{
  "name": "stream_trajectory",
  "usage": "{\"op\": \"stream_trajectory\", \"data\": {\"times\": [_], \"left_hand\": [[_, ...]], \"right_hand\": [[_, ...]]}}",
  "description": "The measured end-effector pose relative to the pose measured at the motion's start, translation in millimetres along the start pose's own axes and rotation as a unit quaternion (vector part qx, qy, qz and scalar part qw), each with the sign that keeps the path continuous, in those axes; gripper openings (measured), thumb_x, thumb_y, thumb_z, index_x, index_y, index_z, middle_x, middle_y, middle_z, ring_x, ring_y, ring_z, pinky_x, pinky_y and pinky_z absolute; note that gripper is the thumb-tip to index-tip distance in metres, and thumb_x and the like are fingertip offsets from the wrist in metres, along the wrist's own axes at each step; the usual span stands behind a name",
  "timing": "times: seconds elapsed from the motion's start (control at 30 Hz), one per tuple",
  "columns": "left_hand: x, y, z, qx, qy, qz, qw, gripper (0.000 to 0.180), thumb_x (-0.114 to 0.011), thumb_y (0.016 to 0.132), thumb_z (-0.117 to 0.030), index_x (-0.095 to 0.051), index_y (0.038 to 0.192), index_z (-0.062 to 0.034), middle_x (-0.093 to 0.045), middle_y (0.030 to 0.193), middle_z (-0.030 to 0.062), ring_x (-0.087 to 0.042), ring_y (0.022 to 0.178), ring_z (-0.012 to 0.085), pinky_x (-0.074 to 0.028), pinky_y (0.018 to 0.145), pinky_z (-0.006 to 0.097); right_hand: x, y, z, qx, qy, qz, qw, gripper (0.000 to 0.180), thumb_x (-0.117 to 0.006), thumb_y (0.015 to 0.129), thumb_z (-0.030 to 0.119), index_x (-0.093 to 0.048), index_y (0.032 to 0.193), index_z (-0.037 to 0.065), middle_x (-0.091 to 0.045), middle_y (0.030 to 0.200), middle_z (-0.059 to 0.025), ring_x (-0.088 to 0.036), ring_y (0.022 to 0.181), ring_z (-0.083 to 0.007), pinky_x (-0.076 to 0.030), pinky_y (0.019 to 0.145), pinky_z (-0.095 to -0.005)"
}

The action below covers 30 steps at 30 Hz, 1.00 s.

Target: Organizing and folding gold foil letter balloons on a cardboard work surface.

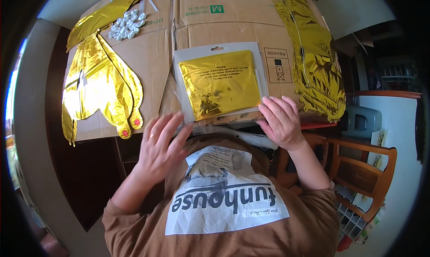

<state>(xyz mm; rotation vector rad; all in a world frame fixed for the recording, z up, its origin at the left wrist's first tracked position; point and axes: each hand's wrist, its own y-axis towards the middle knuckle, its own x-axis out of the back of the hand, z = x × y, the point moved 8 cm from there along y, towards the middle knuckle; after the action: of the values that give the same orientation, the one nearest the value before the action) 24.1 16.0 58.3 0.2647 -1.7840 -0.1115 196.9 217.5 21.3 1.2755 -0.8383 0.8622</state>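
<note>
1. Right hand (281, 120) is resting palm down at the near edge of the flattened cardboard (156, 55), fingers spread and lying flat; the fingertips are pressing on the near right corner of the clear packet (220, 82). Nothing is gripped, it is only pinning the packet down.
2. Left hand (160, 145) is hovering open just off the near edge of the cardboard, fingers splayed and slightly curled, palm turned inward. It is holding nothing; its fingertips are lying near the packet's near left corner, and I cannot tell whether they are touching the plastic.
3. The packet is lying flat near the middle of the cardboard's near edge, its hanging tab pointing toward the far edge. A folded gold foil sheet with dark print is filling most of it.
4. A flat gold foil balloon (101, 87) is lying along the left edge of the cardboard, two narrow tips with red spots reaching the near left corner.
5. A crumpled strip of gold foil (316, 60) is running down the right edge, from the far right corner to the near right corner.
6. A small heap of white pieces (127, 26) is sitting near the far left corner, just beside the balloon's upper part.
7. A wooden chair (363, 167) is standing beyond the right side, below the cardboard's level.
</note>
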Motion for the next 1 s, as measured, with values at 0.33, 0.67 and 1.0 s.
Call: {"op": "stream_trajectory", "data": {"times": [0.33, 0.67, 1.0], "left_hand": [[-27, 3, 25, -0.058, -0.095, -0.151, 0.982, 0.02, -0.082, 0.08, -0.008, -0.07, 0.096, -0.006, -0.072, 0.109, 0.0079, -0.071, 0.111, 0.0284, -0.046, 0.109, 0.048], [-25, 23, 43, 0.18, -0.095, -0.066, 0.977, 0.027, -0.085, 0.069, -0.008, -0.062, 0.082, -0.0081, -0.064, 0.111, 0.0092, -0.056, 0.109, 0.0312, -0.038, 0.096, 0.044], [-26, 58, -21, 0.0, -0.098, -0.059, 0.993, 0.059, -0.069, 0.075, -0.001, -0.064, 0.133, -0.0061, -0.049, 0.151, 0.0159, -0.042, 0.144, 0.0378, -0.029, 0.118, 0.058]], "right_hand": [[10, 8, 2, -0.008, 0.058, -0.026, 0.998, 0.029, -0.083, 0.077, 0.015, -0.073, 0.104, 0.007, -0.068, 0.103, -0.0069, -0.065, 0.098, -0.026, -0.048, 0.096, -0.0451], [-20, 38, -51, -0.411, 0.254, 0.275, 0.831, 0.029, -0.087, 0.078, 0.013, -0.062, 0.079, -0.001, -0.064, 0.066, -0.0069, -0.062, 0.056, -0.0137, -0.05, 0.054, -0.0307], [-34, 51, -64, -0.411, 0.249, 0.395, 0.783, 0.038, -0.089, 0.076, 0.022, -0.058, 0.077, 0.002, -0.067, 0.06, -0.0106, -0.067, 0.051, -0.0171, -0.054, 0.051, -0.0317]]}}
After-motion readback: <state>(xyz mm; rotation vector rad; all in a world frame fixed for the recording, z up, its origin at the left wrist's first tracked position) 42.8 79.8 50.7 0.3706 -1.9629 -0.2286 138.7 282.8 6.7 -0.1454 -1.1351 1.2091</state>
